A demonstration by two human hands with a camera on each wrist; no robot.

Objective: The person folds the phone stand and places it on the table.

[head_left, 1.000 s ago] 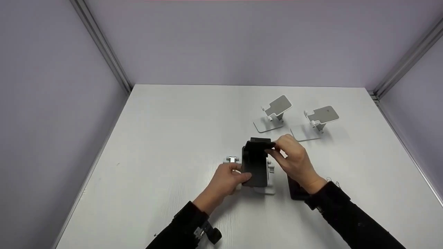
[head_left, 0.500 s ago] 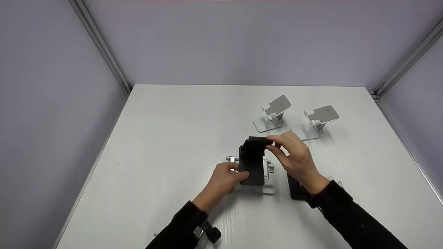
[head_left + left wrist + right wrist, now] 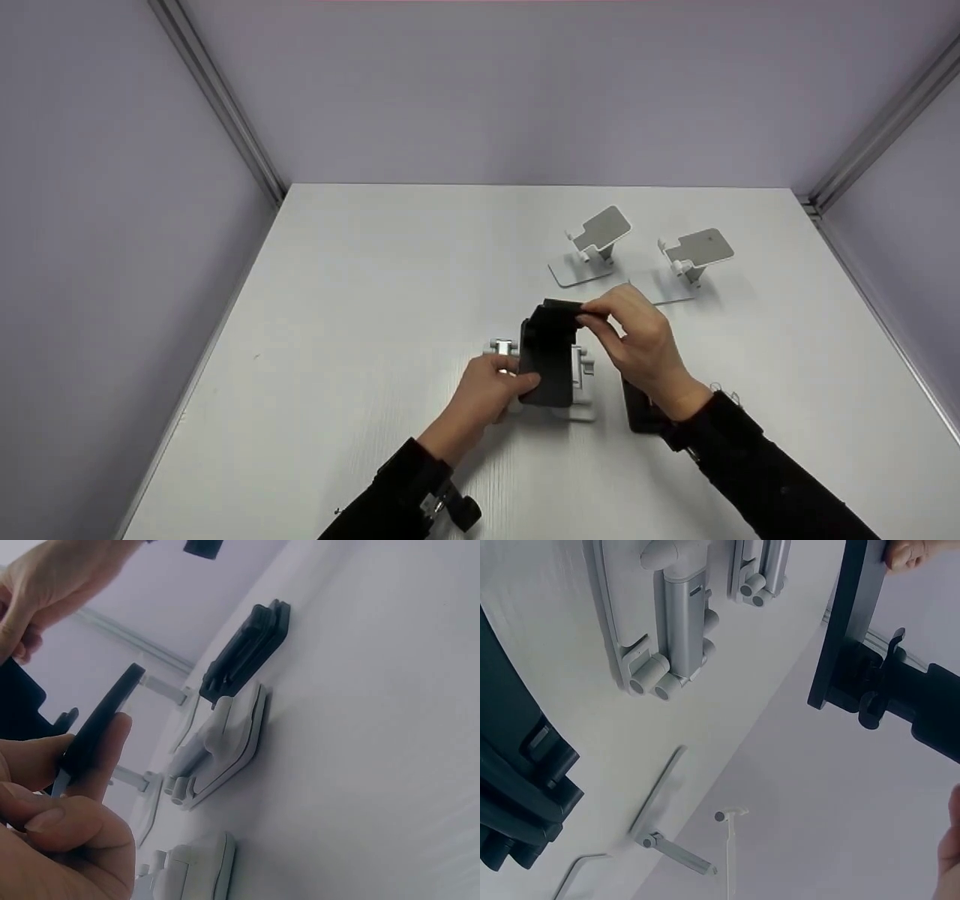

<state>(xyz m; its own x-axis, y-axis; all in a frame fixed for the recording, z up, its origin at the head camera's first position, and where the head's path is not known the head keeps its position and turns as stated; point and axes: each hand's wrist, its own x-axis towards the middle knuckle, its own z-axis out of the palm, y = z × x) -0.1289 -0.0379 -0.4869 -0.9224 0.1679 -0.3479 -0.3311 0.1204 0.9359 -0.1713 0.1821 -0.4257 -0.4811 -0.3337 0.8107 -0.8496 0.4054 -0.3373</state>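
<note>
In the head view, both hands have hold of a black phone stand [image 3: 546, 367] lifted over the table and partly unfolded. My left hand [image 3: 491, 386] pinches its flat base at the left edge, thumb on top. The right hand [image 3: 637, 341] pinches the upper plate at its right corner between thumb and fingers. The right wrist view gives the stand's hinge [image 3: 874, 682] from the side, bent at an angle. Beneath the held stand lie two folded white phone stands [image 3: 225, 742], partly covered by it and the left hand.
A folded black stand [image 3: 639, 412] lies under the right wrist, partly hidden. Farther back, two unfolded white stands, one at left [image 3: 600, 232] and one at right [image 3: 701, 251], stand on the white table [image 3: 360, 285]. Walls enclose the table's back and sides.
The black phone stand has shifted slightly left, and my right fingers now sit a little higher on its upper plate. The other stands have not moved.
</note>
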